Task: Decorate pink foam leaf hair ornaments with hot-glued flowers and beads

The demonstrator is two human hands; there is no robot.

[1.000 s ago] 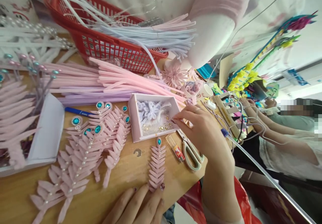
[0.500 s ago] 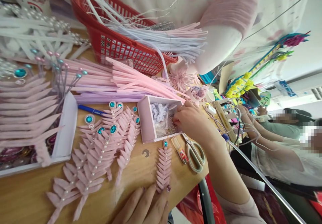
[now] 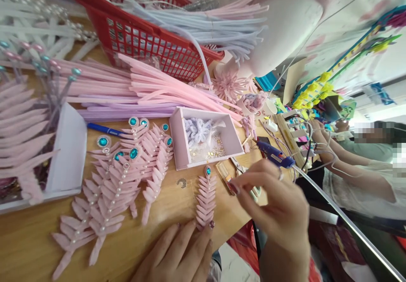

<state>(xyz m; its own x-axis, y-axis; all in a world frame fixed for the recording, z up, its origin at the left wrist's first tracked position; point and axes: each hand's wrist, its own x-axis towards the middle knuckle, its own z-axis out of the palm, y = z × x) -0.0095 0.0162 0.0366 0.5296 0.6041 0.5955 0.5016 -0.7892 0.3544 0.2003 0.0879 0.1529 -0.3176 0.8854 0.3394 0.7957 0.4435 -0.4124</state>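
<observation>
My left hand [image 3: 177, 252] lies flat on the wooden table [image 3: 165, 214], fingers stretched, fingertips pressing the lower end of a single pink leaf-shaped trim piece [image 3: 205, 199] with a teal gem at its top. My right hand [image 3: 272, 201] hovers just right of that piece, fingers pinched together on something too small to make out. Behind it stands a small pink box [image 3: 203, 140] holding white flower shapes and small beads. Scissors [image 3: 241, 172] and a small glue tube [image 3: 224, 174] lie partly hidden under my right hand.
A pile of finished pink leaf trims with teal gems [image 3: 127, 168] lies left. A red basket [image 3: 142, 41] of strips, pink strip bundles [image 3: 152, 91], a white tray [image 3: 68, 155], a blue pen [image 3: 103, 129] and a blue glue gun [image 3: 274, 155] surround. Other people's arms [image 3: 349, 168] work at right.
My right hand has come out of the pink box and drawn back toward me, pinched, now beside the single leaf piece. My left hand stays on the piece's end.
</observation>
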